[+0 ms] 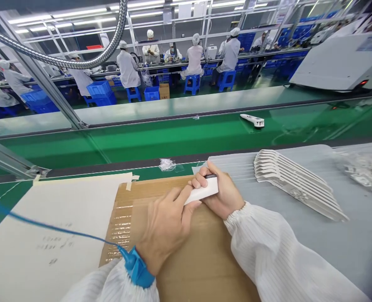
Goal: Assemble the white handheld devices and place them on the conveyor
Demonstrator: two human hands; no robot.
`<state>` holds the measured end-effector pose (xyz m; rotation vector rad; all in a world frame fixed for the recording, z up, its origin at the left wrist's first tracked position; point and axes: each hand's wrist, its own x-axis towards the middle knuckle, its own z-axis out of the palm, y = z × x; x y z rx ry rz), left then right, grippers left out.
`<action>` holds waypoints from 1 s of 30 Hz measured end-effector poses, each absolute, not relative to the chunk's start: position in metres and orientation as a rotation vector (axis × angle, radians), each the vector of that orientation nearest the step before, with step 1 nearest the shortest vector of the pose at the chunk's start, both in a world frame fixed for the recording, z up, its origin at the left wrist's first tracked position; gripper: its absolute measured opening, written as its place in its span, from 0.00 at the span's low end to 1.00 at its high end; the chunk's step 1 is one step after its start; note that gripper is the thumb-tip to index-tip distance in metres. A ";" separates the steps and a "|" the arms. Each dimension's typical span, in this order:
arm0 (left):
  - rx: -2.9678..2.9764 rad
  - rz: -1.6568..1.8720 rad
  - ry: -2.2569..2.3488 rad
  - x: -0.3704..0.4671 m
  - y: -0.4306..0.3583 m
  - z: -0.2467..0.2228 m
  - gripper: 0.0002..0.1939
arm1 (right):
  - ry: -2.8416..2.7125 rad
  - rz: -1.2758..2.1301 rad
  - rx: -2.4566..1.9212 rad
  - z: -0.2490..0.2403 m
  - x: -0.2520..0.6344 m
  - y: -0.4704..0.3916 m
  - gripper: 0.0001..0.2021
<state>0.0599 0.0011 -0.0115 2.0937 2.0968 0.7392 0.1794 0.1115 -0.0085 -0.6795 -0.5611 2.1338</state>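
A white elongated part (205,191) with a dark end is held between both hands above a brown cardboard sheet (205,256). My right hand (222,193) wraps round its dark end, fingers curled over the top. My left hand (170,220) has its fingers and thumb closed on the near end, which it partly hides. A blue wrist strap (138,268) with a cord circles my left wrist. To the right, a row of nested white curved shells (296,180) lies on a grey sheet (340,243).
A green conveyor belt (161,140) runs across, carrying a white handheld piece (253,121). Bagged small parts (370,172) lie far right, white paper (63,226) left. Crumpled clear plastic (167,164) sits on the belt's near edge. Several people work beyond.
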 end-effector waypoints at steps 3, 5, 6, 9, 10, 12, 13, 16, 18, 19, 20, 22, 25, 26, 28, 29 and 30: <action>2.035 0.787 2.049 0.058 0.001 -0.006 0.18 | -0.588 2.133 -0.651 -0.011 0.179 0.111 0.20; 1.918 0.887 1.986 0.059 0.002 -0.003 0.18 | -0.610 2.137 -0.636 -0.011 0.179 0.110 0.20; 1.786 0.952 1.941 0.059 0.003 -0.002 0.17 | -0.623 2.137 -0.629 -0.011 0.179 0.110 0.19; 1.120 1.074 1.762 0.056 0.008 0.003 0.28 | -0.692 2.148 -0.586 -0.011 0.177 0.107 0.16; 0.905 1.090 1.690 0.054 0.010 0.004 0.32 | -0.733 2.150 -0.559 -0.011 0.176 0.105 0.15; 0.640 1.122 1.548 0.046 0.013 0.005 0.35 | -0.834 2.142 -0.502 -0.011 0.176 0.102 0.16; 0.590 1.134 1.480 0.042 0.013 0.005 0.34 | -0.889 2.124 -0.484 -0.012 0.176 0.101 0.15; 0.556 1.122 1.335 0.032 0.014 0.003 0.32 | -1.031 2.047 -0.471 -0.016 0.177 0.100 0.15; 0.583 1.129 1.261 0.030 0.013 0.002 0.31 | -1.096 1.994 -0.478 -0.019 0.177 0.100 0.16; 0.608 1.140 1.218 0.030 0.012 0.003 0.30 | -1.120 1.970 -0.485 -0.020 0.177 0.100 0.16; 0.631 1.145 1.175 0.030 0.012 0.003 0.29 | -1.140 1.945 -0.497 -0.021 0.177 0.100 0.17; 0.652 1.135 1.125 0.032 0.010 0.006 0.27 | -1.177 1.896 -0.526 -0.024 0.176 0.101 0.19; 0.653 1.121 1.158 0.034 0.010 0.010 0.25 | -1.204 1.858 -0.572 -0.025 0.175 0.102 0.22; 0.661 1.160 1.177 0.033 0.010 0.012 0.24 | -1.197 1.857 -0.603 -0.025 0.175 0.102 0.22; 0.685 1.338 1.224 0.027 0.012 0.015 0.21 | -1.142 1.867 -0.686 -0.025 0.176 0.105 0.20; 0.696 1.464 1.267 0.020 0.014 0.016 0.22 | -1.098 1.878 -0.729 -0.024 0.176 0.106 0.19; 0.701 1.583 1.336 0.011 0.017 0.016 0.25 | -1.049 1.893 -0.764 -0.025 0.177 0.107 0.18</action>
